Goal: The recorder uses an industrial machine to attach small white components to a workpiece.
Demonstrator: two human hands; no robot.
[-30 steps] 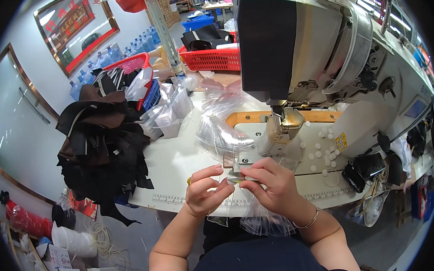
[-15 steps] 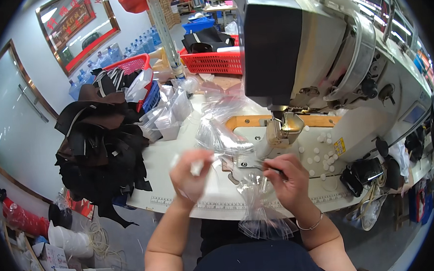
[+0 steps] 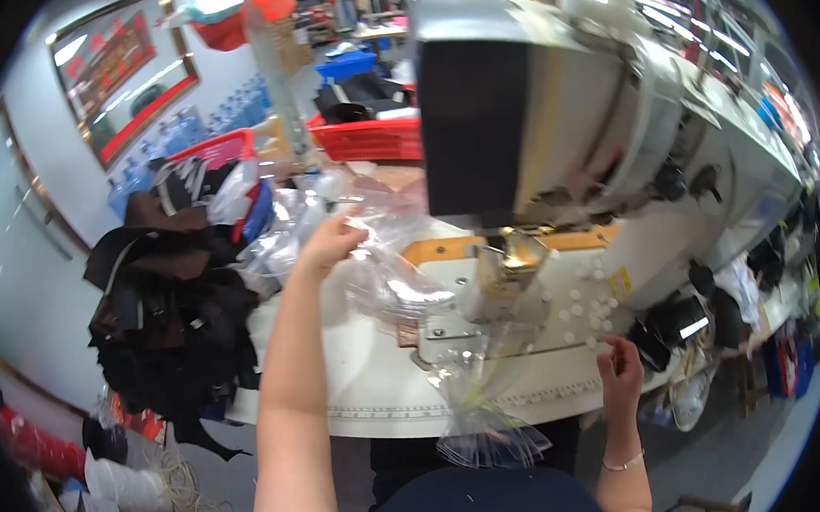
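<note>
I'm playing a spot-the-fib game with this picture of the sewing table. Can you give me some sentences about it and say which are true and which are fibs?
1. The left hand is stretched out, touching a clear plastic bag on the table. True.
2. The right hand is resting on top of the sewing machine. False: it is down at the table's front edge, by the small white round pieces.
3. A pile of dark fabric pieces lies on the left side. True.
4. The basket behind the machine is green. False: it is red.
5. Another clear bag hangs over the table's front edge. True.
</note>
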